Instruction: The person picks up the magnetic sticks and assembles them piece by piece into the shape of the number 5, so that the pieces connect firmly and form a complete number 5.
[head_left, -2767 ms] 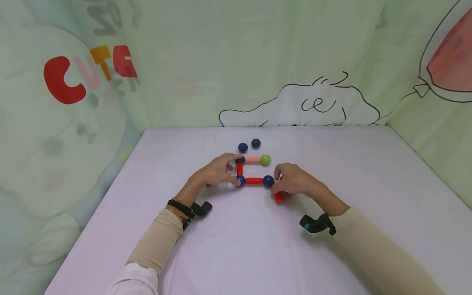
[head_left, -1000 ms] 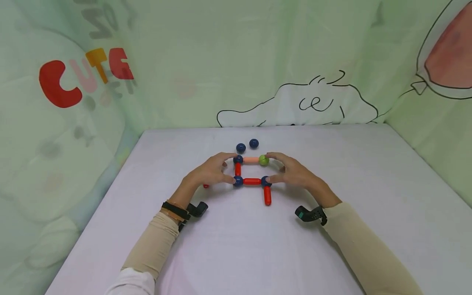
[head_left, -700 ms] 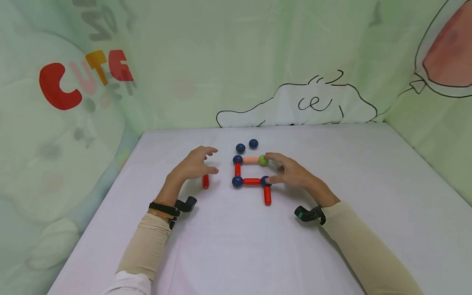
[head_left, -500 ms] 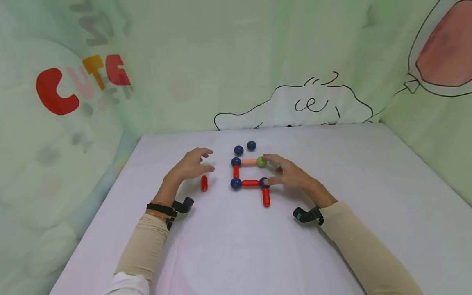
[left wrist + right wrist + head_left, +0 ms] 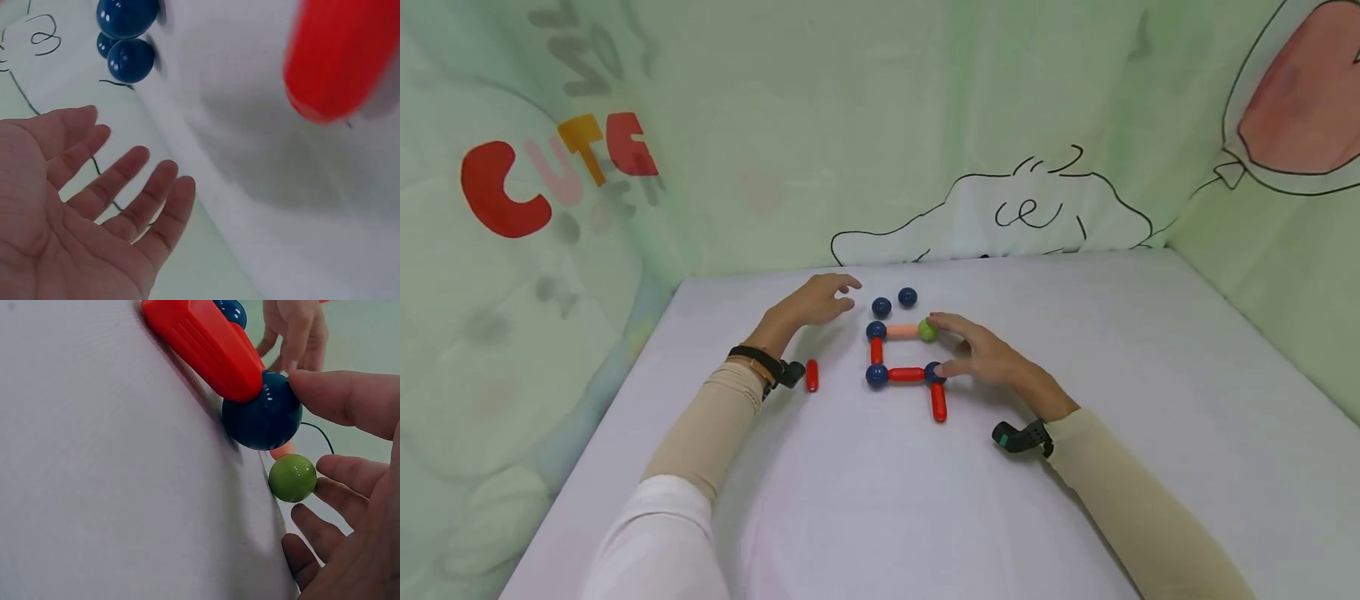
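A flat shape of magnetic rods and balls lies on the table. Three blue balls, one of them (image 5: 876, 376) at the near left corner, are joined by red rods (image 5: 907, 375). A pink rod (image 5: 902, 332) links the far left blue ball to a green ball (image 5: 928, 330). Another red rod (image 5: 938, 403) points from the near right blue ball toward the person. My right hand (image 5: 988, 358) touches that ball (image 5: 262, 412) with its thumb and the green ball with its index fingertip. My left hand (image 5: 820, 300), holding nothing, hovers left of two loose blue balls (image 5: 882, 307) (image 5: 907, 297), fingers spread.
A loose red rod (image 5: 812, 376) lies left of the shape, beside the left wrist camera (image 5: 792, 373). Behind the table (image 5: 850, 500) hangs a printed cloth (image 5: 760, 183), with more cloth along both sides.
The right hand let go of a red rod, now attached at the near right ball, and moved to the two right-hand balls. The left hand left the shape, moving left, then away toward the loose balls.
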Motion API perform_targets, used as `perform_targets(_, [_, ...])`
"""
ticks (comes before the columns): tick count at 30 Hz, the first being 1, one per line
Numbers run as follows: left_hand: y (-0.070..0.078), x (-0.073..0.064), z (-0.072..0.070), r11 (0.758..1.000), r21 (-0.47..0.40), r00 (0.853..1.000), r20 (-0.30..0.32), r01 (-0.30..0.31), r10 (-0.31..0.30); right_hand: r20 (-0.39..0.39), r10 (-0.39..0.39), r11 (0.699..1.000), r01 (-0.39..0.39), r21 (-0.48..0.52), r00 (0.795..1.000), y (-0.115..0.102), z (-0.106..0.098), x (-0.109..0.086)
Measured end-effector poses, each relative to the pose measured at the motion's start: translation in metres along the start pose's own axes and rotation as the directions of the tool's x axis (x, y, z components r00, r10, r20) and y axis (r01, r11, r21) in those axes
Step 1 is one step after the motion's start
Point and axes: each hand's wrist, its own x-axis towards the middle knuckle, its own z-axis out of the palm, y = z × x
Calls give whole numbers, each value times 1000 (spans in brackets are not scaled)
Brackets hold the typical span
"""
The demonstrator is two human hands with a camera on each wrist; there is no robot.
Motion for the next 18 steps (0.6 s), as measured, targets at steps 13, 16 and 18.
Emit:
perform_targets(13, [26,42,10,999,-20,999,34,-28,29,3,-4,1000,4,12,1000,4,-2,2])
perform_targets(16, [29,46,15,999,21,998,52,-32,31,0,-3,1000,3,11,1000,5,-2,3])
perform_targets(18, [29,46,18,999,36,998,63,-25,23,0,-2,1000,2,12,1000,4,-1,3])
